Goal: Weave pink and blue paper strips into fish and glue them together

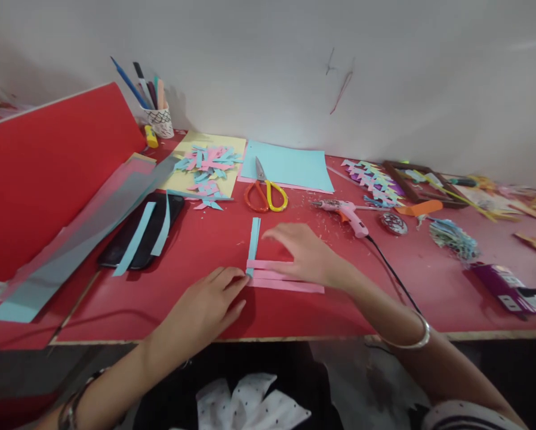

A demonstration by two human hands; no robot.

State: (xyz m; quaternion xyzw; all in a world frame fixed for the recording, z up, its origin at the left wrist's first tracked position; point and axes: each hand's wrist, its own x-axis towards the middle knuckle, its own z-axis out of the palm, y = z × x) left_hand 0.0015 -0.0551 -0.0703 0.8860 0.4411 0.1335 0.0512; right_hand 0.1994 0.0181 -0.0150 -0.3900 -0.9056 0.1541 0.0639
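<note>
A pale blue paper strip [254, 236], apparently folded, stands lengthwise on the red table, and pink paper strips [290, 286] run rightward from its lower end. My left hand [212, 301] holds the strips down with its fingertips at the corner where they meet; its thumb lies apart, lower down. Over the pink strips hovers my right hand [310, 251], thumb and fingers spread, partly hiding them; I see nothing gripped in it. Scissors [267, 194] with one red and one yellow handle loop lie just beyond the blue strip.
A pink glue gun [344, 215] lies at right, its cord trailing to the table edge. At left, a black phone [138, 239] bears blue strips. Behind are folded paper pieces [209, 161], blue sheets [290, 164] and a pen cup [160, 122]. A purple box [503, 286] sits far right.
</note>
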